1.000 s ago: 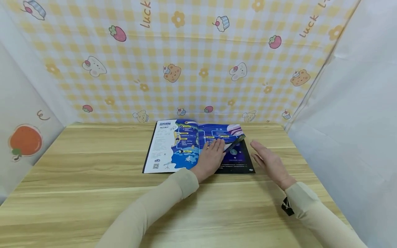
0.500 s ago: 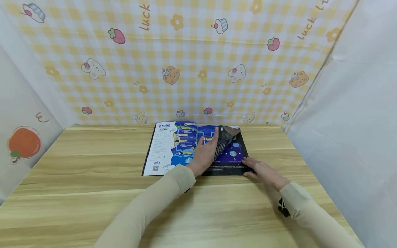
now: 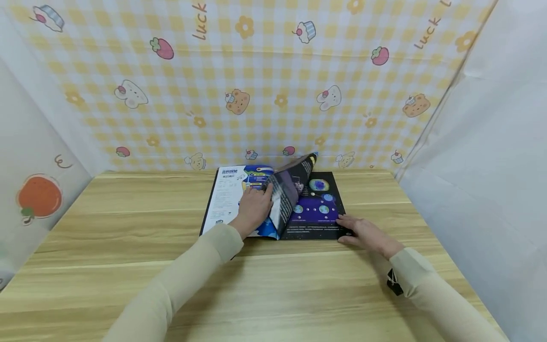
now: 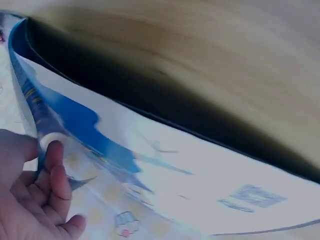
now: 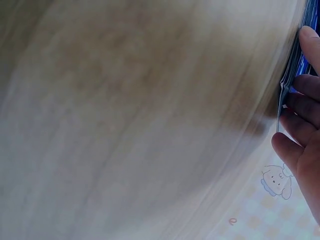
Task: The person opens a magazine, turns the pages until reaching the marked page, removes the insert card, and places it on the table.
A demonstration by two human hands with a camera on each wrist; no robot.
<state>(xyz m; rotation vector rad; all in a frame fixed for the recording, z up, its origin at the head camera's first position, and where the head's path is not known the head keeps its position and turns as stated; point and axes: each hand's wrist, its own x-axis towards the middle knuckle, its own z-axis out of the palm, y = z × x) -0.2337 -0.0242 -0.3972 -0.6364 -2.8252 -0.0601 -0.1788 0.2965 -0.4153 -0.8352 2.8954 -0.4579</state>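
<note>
An open magazine (image 3: 222,199) lies on the wooden table, with white and blue print on its left side. One dark page (image 3: 290,190) stands lifted and curls over toward the left. My left hand (image 3: 254,209) holds that page; the left wrist view has the thumb and curled fingers of the left hand (image 4: 42,195) at the page's edge. Over at the lower right corner, my right hand (image 3: 363,232) rests on the magazine with loosely extended fingers. The right wrist view places the right hand (image 5: 305,125) against the stacked page edges.
The wooden table (image 3: 128,228) spreads around the magazine. Behind it hangs a yellow checked cloth (image 3: 265,71) with cartoon prints. White walls (image 3: 504,156) stand on both sides. A small black object (image 3: 394,282) shows under the right cuff.
My left hand has moved left, carrying the page up and over from the right side. My right hand has come in from the right and settled on the magazine's corner.
</note>
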